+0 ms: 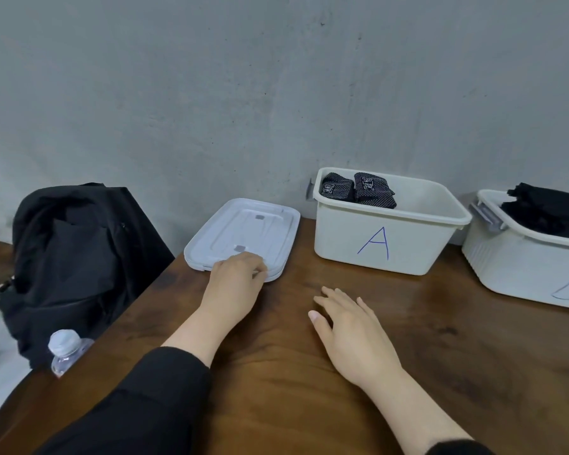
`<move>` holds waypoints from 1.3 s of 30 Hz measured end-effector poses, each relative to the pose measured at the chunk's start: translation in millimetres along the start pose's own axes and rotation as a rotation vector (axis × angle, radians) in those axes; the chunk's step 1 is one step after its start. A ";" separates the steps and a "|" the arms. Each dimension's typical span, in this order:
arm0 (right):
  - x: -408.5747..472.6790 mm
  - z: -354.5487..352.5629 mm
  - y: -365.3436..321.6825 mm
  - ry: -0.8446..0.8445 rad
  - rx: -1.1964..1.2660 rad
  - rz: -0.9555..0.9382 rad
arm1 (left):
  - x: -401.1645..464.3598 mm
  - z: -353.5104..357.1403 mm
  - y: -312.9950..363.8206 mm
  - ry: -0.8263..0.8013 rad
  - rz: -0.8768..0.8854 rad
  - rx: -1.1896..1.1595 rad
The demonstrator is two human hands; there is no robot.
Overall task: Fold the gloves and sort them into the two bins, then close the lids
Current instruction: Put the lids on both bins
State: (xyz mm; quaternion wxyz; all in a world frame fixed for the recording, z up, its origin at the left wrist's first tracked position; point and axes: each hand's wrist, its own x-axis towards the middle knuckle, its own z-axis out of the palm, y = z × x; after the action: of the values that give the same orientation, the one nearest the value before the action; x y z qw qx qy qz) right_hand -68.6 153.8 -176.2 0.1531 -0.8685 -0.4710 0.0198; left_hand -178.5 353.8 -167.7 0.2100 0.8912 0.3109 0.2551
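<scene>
While the left hand (235,277) curls its fingers over the near edge of the stacked lids (243,236), light, rigid plastic best lifted by that rim, the right hand (349,330) rests open on the table (440,356)

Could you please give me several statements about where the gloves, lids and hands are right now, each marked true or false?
1. Bin A already has its lid on. False: it stands open with patterned gloves inside.
2. The left hand grips the near edge of the stacked lids. True.
3. The right hand holds a glove. False: it rests open on the table.
4. The second bin holds black gloves. True.
</scene>
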 end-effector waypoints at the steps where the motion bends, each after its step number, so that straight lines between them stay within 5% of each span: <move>1: 0.0 0.7 0.2 0.004 0.004 0.000 | 0.1 -0.6 1.2 0.029 0.017 -0.001; 10: -0.4 0.2 -0.9 0.052 0.047 -0.005 | -1.8 -31.0 29.5 0.372 0.007 -0.138; 15: -8.8 -7.6 -2.0 0.244 0.279 0.008 | -5.3 -59.0 53.4 0.487 -0.060 -0.367; 21: -8.2 -35.3 3.8 0.457 0.569 0.034 | -12.2 -98.4 98.4 0.631 0.116 -0.502; 27: 36.5 -136.9 57.8 0.717 0.725 0.134 | 15.4 -117.3 144.2 0.525 0.164 -0.791; 33: 46.1 -202.7 108.9 0.696 0.837 0.218 | 72.1 -111.3 169.3 0.263 0.083 -1.191; 39: 64.8 -206.8 112.2 0.699 0.988 0.307 | 124.2 -71.6 147.0 0.064 -0.136 -1.108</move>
State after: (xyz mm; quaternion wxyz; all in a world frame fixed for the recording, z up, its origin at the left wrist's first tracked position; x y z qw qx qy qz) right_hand 95.5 99.0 -4.0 0.6773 -0.7080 -0.1982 -0.0282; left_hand -70.7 345.8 6.8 0.6533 0.6173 0.1934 0.3933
